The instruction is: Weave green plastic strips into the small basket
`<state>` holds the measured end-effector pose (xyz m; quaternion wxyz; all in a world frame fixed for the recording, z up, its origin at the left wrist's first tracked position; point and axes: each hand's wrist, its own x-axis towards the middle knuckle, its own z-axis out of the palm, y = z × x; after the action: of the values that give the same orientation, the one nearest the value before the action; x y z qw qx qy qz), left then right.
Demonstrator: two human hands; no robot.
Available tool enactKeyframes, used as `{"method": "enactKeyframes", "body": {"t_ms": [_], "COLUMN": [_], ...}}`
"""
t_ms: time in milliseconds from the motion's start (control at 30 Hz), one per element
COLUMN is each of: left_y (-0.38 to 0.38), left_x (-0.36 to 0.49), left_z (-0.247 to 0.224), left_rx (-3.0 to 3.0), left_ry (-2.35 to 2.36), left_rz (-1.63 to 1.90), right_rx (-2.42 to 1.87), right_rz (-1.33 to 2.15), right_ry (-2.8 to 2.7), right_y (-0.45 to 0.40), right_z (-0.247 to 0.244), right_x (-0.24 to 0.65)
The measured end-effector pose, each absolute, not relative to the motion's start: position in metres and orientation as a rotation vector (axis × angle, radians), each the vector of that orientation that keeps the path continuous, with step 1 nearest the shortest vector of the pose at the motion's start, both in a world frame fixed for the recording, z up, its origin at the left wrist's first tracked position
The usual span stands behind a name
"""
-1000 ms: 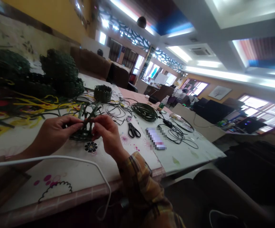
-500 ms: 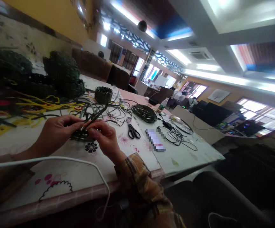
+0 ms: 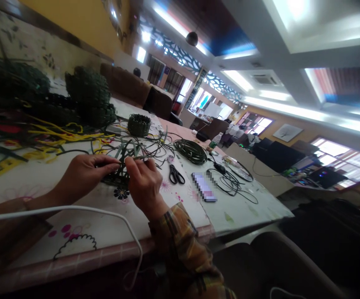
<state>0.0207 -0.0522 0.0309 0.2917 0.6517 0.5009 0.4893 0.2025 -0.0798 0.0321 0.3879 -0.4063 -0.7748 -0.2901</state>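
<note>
A partly woven dark green basket rests on the flowered tablecloth, with loose strips sticking up from it. At its left side, my left hand pinches a green strip between thumb and fingers. My right hand is closed on a dark strip at the basket's right side, back of the hand toward me. Fingers hide part of the weave. Black-handled scissors lie to the right of my right hand.
Behind are a small woven basket, larger green baskets and yellow strips. To the right lie coiled green strip, a phone and black cable. A white cable crosses in front.
My right hand has turned and shifted slightly right, with its strip now lying sideways instead of slanting up. My left hand has moved slightly right. The view has shifted a little.
</note>
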Motion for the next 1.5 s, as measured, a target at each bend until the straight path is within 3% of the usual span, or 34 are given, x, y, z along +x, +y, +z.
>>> {"method": "enactKeyframes", "body": {"t_ms": [233,767,933,1100,1500], "left_y": [-0.054,-0.058,-0.054,-0.048,-0.049], "left_x": [0.023,0.023,0.02,0.014,0.012], "left_z": [0.03,0.036,0.042,0.04,0.032], "left_rx": [1.761,1.598,1.425,1.455,1.909], "left_ry": [1.309,1.307,1.313,1.271,1.309], "left_rz": [1.392,1.405,1.425,1.39,1.291], "right_rx": [-1.224,-1.053,-1.269,-1.225,-1.192], "right_rz": [-0.585,-1.02,-0.826,-0.733,-0.648], "right_ry": [-1.954,-1.889,-1.874,-1.977,-2.089], "right_y": [-0.09,-0.099,-0.086,-0.08,-0.08], "right_z": [0.033,0.029,0.024,0.027,0.04], "right_x": [0.189,0.183,0.192,0.204,0.207]}}
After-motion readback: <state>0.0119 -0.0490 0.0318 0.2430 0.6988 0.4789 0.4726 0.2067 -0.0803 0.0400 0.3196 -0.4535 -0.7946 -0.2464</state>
